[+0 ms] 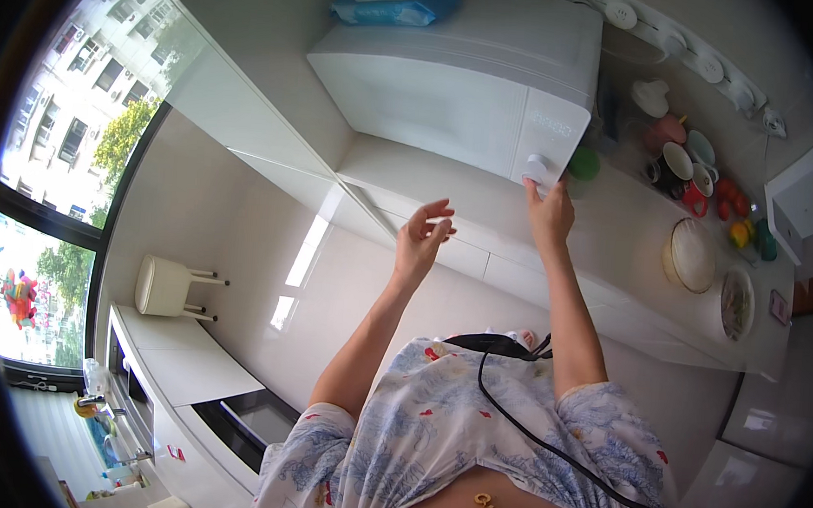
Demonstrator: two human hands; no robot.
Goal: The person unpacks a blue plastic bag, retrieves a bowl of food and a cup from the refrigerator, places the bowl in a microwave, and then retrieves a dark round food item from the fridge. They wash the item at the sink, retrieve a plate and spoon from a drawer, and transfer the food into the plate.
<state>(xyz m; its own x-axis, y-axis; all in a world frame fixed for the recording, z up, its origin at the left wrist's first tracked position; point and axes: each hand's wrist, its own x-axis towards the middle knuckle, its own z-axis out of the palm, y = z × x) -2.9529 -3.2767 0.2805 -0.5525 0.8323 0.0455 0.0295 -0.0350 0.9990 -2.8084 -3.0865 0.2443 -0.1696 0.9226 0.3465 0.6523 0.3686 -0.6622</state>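
Observation:
A white microwave oven [429, 109] stands on the counter with its door closed. Its right-hand panel carries a faintly lit display [553, 123] and a round white knob [536, 165]. My right hand [551, 210] reaches the lower edge of that panel, thumb at or just under the knob and another finger near the panel's right corner. Whether the thumb presses anything cannot be made out. In the air before the counter front, my left hand [421, 239] is raised with loosely bent fingers and holds nothing.
Blue wipes [396, 3] lie atop the microwave. Right of it are a green round object [584, 163], several cups [677, 161], tomatoes [732, 198], a covered bowl [689, 256] and an oval dish [737, 303]. A cream stool [161, 286] stands left; a black cable [542, 440] crosses my shirt.

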